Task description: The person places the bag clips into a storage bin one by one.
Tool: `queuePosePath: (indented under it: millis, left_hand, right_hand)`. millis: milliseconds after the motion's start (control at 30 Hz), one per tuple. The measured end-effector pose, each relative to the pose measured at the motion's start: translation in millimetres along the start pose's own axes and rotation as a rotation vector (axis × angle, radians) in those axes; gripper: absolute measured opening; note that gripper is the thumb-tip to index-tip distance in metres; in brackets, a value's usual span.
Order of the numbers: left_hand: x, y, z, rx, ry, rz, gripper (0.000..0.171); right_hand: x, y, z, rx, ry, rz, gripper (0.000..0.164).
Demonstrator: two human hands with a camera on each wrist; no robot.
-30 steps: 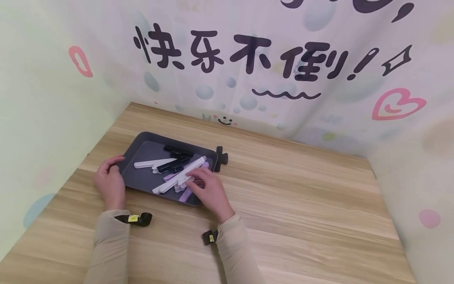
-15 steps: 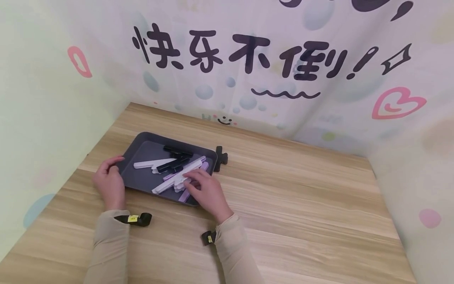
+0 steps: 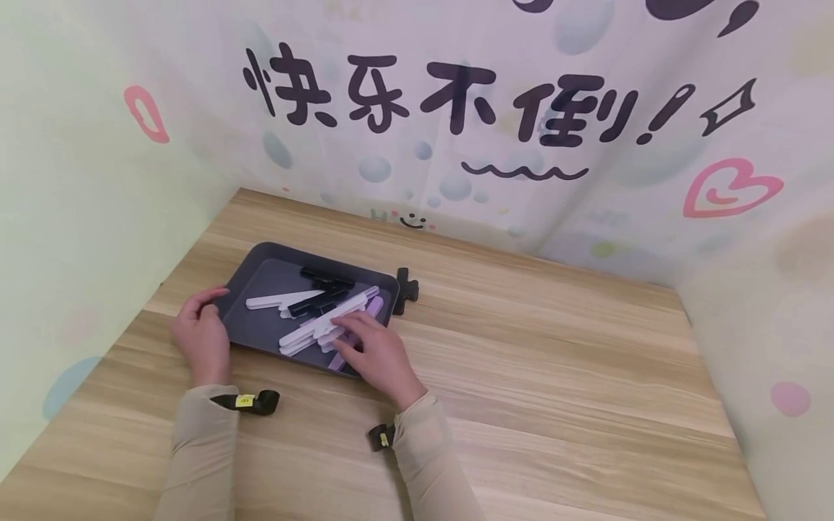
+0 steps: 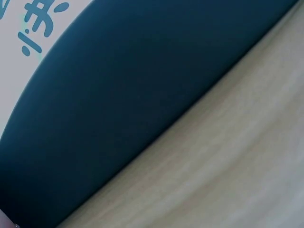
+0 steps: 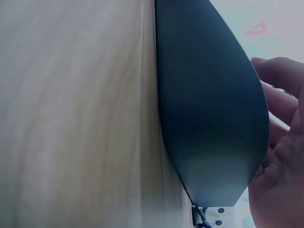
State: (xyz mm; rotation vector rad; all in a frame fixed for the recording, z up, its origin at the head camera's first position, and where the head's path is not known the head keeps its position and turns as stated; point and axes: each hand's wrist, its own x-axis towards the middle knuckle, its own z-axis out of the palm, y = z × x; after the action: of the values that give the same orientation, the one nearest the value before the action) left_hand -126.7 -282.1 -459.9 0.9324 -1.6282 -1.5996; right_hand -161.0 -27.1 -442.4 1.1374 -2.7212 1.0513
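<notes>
A dark grey tray (image 3: 260, 329) lies on the table with white, purple and black bag clips in it. My right hand (image 3: 384, 358) reaches over the tray's near right part and pinches a white bag clip (image 3: 302, 336) by its middle, above other white clips. A purple clip (image 3: 373, 307) lies partly under that hand. My left hand (image 3: 203, 336) rests against the tray's outer left wall, its fingertips at the rim. In the right wrist view the right hand (image 5: 280, 161) shows behind the tray's wall (image 5: 211, 109), which hides the clips.
Black clips (image 3: 319, 300) and another white clip (image 3: 276, 299) lie farther left and back in the tray. One black clip (image 3: 407, 291) lies on the wooden table (image 3: 554, 362), just right of the tray. A printed cloth backdrop (image 3: 417, 145) stands behind the table.
My right hand has shifted slightly left with the white bag clip, which now lies more in line with the white clips beneath it. The left hand and the tray have stayed in place.
</notes>
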Motion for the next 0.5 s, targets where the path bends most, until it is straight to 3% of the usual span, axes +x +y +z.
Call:
queuePosePath:
  millis: [233,500]
  left_hand:
    - [-1.3,2.1,0.8,0.006,-0.001,0.017,0.037]
    - [-2.8,3.0,-0.4,0.025,0.003,0.023,0.037]
  right_hand:
    - [-1.3,-3.0,-1.0,-0.071,-0.05,-0.008,0.038]
    - [-2.6,-4.5,-1.6,-0.076,-0.063,0.002,0.035]
